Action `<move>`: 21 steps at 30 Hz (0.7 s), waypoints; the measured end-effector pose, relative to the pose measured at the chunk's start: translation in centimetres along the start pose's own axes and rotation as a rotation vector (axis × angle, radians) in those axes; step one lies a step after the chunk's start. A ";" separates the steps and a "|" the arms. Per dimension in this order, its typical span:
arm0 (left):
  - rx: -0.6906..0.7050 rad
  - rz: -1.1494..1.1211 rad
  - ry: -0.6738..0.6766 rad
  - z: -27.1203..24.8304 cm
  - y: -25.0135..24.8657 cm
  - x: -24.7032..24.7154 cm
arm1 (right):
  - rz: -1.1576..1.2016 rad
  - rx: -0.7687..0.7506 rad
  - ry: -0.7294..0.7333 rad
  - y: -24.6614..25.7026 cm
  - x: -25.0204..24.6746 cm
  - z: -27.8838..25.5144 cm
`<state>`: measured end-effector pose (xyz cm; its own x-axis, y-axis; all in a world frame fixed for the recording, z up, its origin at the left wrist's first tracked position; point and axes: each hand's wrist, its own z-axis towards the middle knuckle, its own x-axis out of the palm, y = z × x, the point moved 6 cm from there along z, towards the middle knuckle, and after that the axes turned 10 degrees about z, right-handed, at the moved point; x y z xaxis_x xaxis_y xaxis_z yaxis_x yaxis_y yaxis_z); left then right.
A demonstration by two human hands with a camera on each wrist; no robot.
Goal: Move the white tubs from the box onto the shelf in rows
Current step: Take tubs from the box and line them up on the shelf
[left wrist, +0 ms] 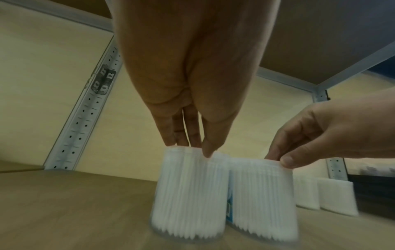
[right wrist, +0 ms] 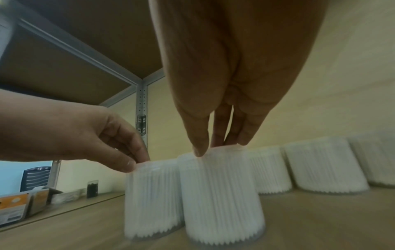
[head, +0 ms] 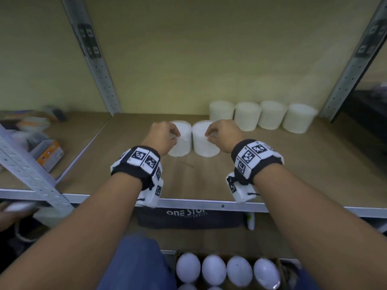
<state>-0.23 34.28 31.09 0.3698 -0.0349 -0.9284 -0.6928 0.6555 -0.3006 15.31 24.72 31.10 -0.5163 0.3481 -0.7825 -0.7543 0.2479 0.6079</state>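
Observation:
Two white tubs stand side by side on the brown shelf board (head: 272,174), touching each other. My left hand (head: 167,135) (left wrist: 192,148) pinches the top rim of the left tub (head: 182,143) (left wrist: 188,194) (right wrist: 151,203), thumb in front and fingers behind. My right hand (head: 219,132) (right wrist: 213,148) pinches the rim of the right tub (head: 204,143) (right wrist: 220,194) (left wrist: 262,197) the same way. Several more tubs (head: 259,116) (right wrist: 324,165) form a row along the back wall to the right. The box (head: 280,266) below holds several round white tubs (head: 213,268).
Grey metal posts (head: 98,65) (head: 354,65) flank the shelf bay, with a front rail (head: 199,204) at its edge. Orange-and-grey cartons (head: 49,153) (right wrist: 15,208) lie on the neighbouring shelf to the left. A dark bag (head: 188,218) sits under the rail.

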 end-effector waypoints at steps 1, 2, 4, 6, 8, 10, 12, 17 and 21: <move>-0.007 0.001 -0.003 0.6 0.3 0.1 | -0.001 0.004 0.011 0.0 0.2 0.8; -0.016 -0.005 -0.003 1.3 0.6 0.2 | 0.002 0.007 0.019 0.0 0.4 1.5; -0.038 -0.024 -0.001 2.5 1.4 0.5 | 0.009 0.002 0.010 0.1 0.6 2.7; -0.052 -0.030 -0.006 3.6 2.0 0.8 | 0.007 -0.012 -0.002 0.0 0.8 3.9; -0.043 -0.036 -0.020 4.6 2.4 1.0 | 0.003 -0.031 -0.004 0.0 1.0 5.0; -0.029 -0.041 -0.041 5.4 2.8 1.1 | 0.004 -0.047 -0.002 0.0 1.2 6.1; -0.020 -0.037 -0.063 6.1 3.3 1.3 | 0.002 -0.063 -0.002 -0.1 1.4 7.2; -0.036 -0.024 -0.112 8.0 4.1 1.6 | -0.007 -0.097 -0.008 0.1 1.7 9.2; -0.033 -0.011 -0.133 9.4 4.3 1.8 | -0.017 -0.099 -0.004 0.1 2.0 10.8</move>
<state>3.34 44.12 30.16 0.4545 0.0599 -0.8887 -0.7076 0.6304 -0.3193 18.61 35.23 31.08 -0.5016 0.3479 -0.7921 -0.7994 0.1637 0.5781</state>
